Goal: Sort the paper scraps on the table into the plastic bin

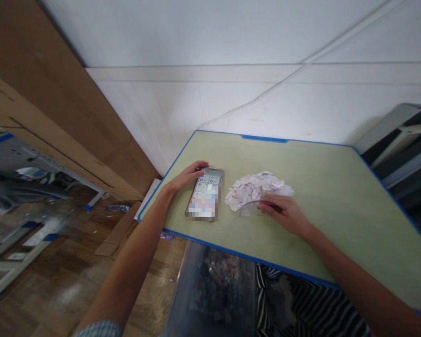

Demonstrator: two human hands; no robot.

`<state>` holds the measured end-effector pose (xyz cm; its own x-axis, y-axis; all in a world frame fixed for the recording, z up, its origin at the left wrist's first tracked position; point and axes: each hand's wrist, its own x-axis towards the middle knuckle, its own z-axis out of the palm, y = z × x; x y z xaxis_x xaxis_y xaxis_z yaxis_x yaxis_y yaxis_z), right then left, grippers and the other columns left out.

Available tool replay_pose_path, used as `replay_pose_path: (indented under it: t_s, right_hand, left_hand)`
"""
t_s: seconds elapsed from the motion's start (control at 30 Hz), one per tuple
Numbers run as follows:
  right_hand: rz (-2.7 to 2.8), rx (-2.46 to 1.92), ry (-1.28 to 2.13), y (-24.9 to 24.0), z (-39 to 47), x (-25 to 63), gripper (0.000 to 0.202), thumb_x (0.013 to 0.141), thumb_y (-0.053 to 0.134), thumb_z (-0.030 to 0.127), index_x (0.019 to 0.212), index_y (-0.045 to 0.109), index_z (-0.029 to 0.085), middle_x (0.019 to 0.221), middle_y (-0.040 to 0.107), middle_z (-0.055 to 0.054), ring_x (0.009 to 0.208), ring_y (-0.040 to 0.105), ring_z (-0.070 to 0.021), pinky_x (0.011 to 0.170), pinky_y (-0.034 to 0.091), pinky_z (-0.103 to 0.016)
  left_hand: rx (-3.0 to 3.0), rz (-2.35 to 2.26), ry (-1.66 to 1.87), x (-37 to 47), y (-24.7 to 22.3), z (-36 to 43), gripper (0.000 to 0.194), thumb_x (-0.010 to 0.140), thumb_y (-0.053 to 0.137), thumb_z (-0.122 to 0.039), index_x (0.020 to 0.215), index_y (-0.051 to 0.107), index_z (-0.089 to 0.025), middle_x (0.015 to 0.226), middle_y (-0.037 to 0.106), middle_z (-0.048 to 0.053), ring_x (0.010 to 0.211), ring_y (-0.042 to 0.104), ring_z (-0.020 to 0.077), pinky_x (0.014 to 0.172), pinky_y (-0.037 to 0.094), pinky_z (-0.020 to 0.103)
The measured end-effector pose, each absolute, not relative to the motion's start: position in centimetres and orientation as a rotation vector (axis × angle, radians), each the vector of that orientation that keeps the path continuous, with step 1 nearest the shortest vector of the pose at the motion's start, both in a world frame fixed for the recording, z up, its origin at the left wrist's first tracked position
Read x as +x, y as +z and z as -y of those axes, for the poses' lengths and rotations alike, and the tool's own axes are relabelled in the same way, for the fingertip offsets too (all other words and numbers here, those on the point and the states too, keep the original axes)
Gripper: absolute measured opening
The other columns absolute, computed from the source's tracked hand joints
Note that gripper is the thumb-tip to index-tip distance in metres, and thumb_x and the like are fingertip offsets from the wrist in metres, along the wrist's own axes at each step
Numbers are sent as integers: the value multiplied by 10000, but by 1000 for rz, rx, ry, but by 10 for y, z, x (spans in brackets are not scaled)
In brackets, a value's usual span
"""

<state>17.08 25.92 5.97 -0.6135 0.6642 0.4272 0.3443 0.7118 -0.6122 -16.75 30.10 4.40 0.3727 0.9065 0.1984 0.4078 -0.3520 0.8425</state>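
Observation:
A phone (205, 192) with a lit screen lies on the light green table (337, 196), its lower part pixelated. My left hand (191, 173) rests at its upper left edge, fingers over the corner. Right of the phone is a heap of small white and pinkish paper-like pieces (249, 187). At the heap's lower right edge, my right hand (282, 210) is closed on a thin, dark curved tool (266, 204), whose far end reaches the near side of the heap. What kind of tool it is cannot be made out.
A white wall (231, 98) borders the table's far edge. Below the near edge stands a translucent bin (214, 290) with small pieces inside. Brown cardboard (73, 103) rises at the left, and a grey metal frame (389, 126) stands at the right.

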Motion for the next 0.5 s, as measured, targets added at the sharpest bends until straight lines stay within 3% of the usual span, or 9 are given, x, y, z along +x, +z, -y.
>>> replay_pose_path:
  t_s: [0.17,0.5]
  right_hand:
    - [2218,-809,639,61,-259,172,352,903,446,384,624,527,186,528,468,19,477,419,-98,454,338,-225]
    - [2266,-770,717,63,-257,173,376,888,463,433,613,542,188,529,502,8,491,446,-106,463,347,-232]
  left_hand:
    - [1918,-1165,890,-166,44,-301,337,939,550,-409,1170,548,-164,1190,562,86,1134,504,286,969,345,516]
    - [1909,-1188,886,-166,44,-301,318,940,555,-389,1165,549,-164,1185,563,84,1125,510,282,958,362,507]
